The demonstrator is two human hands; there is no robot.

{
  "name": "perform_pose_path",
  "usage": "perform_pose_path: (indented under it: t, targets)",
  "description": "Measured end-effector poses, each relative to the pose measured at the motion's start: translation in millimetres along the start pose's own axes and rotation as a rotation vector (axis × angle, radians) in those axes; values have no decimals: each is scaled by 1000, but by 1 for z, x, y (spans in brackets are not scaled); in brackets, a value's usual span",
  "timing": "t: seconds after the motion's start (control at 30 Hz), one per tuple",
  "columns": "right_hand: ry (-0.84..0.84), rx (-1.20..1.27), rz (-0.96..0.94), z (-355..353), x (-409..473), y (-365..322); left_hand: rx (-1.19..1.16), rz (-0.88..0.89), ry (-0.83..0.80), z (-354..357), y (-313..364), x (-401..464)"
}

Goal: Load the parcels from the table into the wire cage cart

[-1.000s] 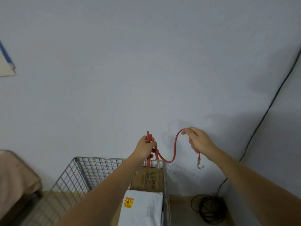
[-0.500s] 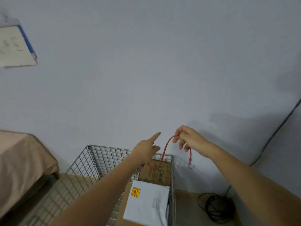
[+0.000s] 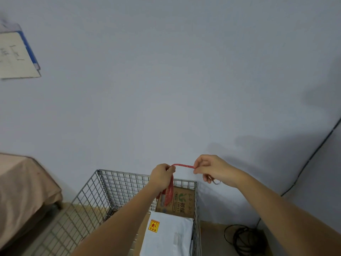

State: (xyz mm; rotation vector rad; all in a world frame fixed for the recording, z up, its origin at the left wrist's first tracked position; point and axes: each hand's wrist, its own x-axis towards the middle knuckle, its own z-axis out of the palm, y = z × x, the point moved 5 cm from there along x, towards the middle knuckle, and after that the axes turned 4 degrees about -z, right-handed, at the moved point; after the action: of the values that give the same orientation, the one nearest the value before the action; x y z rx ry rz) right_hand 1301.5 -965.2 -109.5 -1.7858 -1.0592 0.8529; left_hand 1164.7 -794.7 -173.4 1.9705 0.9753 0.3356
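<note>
Both my hands hold a red bungee cord (image 3: 182, 166) above the far end of the wire cage cart (image 3: 114, 179). My left hand (image 3: 161, 175) grips the bundled part of the cord, whose loops hang down below it. My right hand (image 3: 210, 168) pinches the cord a short stretch away, and a metal hook (image 3: 216, 182) shows under its fingers. Inside the cart lie a white parcel bag (image 3: 168, 237) with a yellow-red sticker and a brown cardboard box (image 3: 180, 202) with green print behind it.
A table with a tan cloth (image 3: 22, 191) stands at the left. A coil of black cable (image 3: 243, 239) lies on the floor right of the cart, with a cable (image 3: 313, 154) running up the wall corner. A whiteboard (image 3: 16, 54) hangs at the upper left.
My left hand, open with a finger pointing half a second ago, has closed on the cord again. The stretch between my hands is now pulled short and nearly level.
</note>
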Motion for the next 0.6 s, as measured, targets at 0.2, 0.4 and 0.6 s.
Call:
perform_pose_path:
  t: [0.2,0.4,0.6]
  targets:
    - [79,74,28,3,16,22,-182,-205,-14,-4,-53,15]
    - [264,179,51,13,66,90,-69,-174,-324,54,-101,25]
    - [324,268,132,30,127,202,23,-228,-413,128,-158,50]
